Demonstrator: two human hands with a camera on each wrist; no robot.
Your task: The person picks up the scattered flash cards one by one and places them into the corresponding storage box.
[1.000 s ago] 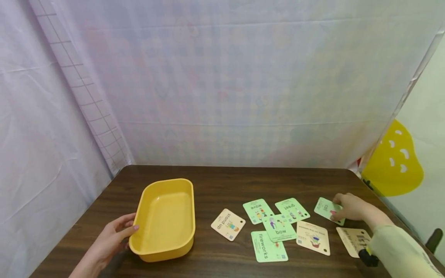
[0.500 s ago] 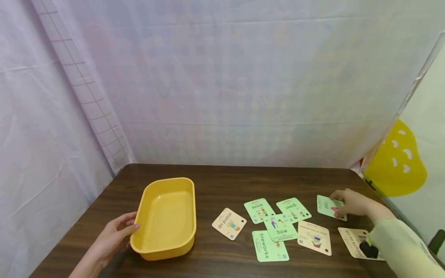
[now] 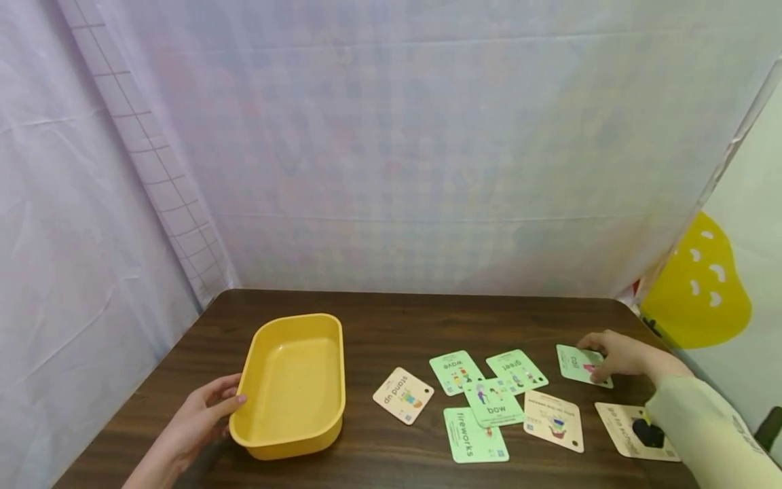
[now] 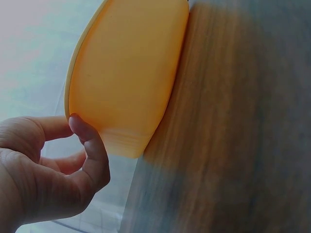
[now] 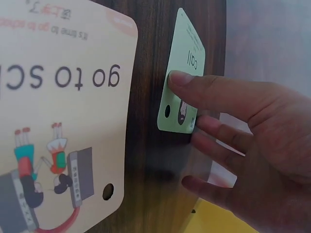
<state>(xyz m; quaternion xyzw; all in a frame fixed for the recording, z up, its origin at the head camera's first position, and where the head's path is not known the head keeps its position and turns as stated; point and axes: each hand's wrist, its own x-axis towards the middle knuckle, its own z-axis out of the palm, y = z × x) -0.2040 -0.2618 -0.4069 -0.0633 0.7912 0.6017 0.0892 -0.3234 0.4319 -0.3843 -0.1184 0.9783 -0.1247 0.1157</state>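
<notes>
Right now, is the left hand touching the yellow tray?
Touching. The left wrist view shows the left hand pinching the yellow tray at its rim, thumb tip against the inside.

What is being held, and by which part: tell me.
Left hand: the yellow, rounded plastic tray, by its left rim. Right hand: touching the green rectangular "call" card; whether its edges are held cannot be told.
</notes>
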